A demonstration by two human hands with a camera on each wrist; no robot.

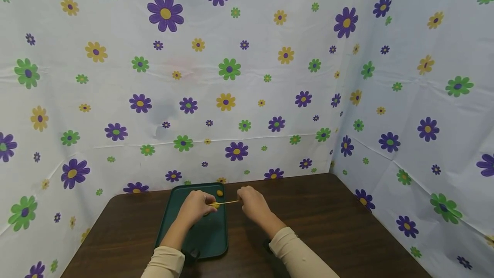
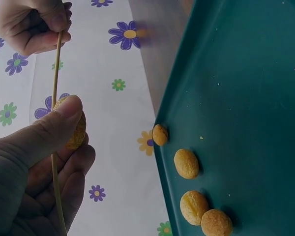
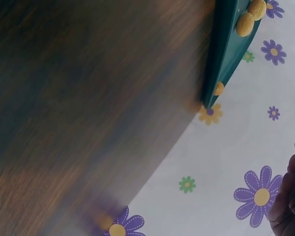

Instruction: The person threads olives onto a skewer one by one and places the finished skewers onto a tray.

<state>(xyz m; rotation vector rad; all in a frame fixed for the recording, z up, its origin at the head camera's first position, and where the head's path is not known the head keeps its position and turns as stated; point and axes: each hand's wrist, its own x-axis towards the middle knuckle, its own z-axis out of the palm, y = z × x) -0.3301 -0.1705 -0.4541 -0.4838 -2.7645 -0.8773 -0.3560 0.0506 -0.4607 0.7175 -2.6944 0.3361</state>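
Observation:
A thin wooden skewer spans the gap between the two hands, over the right edge of the tray. My right hand grips one end with curled fingers. Between thumb and fingers, my left hand pinches a small golden-brown ball of food. The skewer runs along that ball and past the left fingers; I cannot tell whether it pierces the ball. The right wrist view catches only part of the right hand at its edge.
Below the left hand lies a dark green tray on the brown wooden table. Several similar balls sit along one side of it, a smaller one near its rim. Flower-patterned white sheeting stands behind and at the sides.

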